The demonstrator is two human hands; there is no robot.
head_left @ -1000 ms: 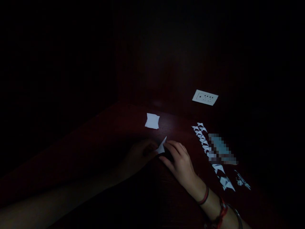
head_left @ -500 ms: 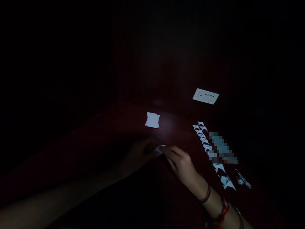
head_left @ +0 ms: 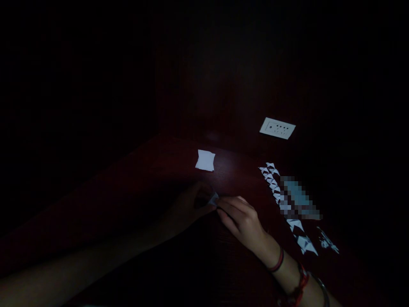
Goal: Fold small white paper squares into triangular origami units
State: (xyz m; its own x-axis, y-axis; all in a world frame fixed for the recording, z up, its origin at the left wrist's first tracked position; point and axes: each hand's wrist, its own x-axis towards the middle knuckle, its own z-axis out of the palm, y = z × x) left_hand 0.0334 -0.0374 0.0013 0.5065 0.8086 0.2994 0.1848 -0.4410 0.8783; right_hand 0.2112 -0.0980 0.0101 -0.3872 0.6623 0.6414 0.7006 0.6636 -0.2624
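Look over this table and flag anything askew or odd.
The white paper stack looks slightly askew: its edges don't line up. To the right, a blocky pixelated patch hides something beside the row of folded papers. The held paper is too covered to judge.

Table: paper stack, folded papers

One surface; one stack of white sheets at centre, too overlapped to count; one paper below it; at least six folded papers at right, the rest lost in overlap and blurring; one socket plate; three bracelets, lower right.
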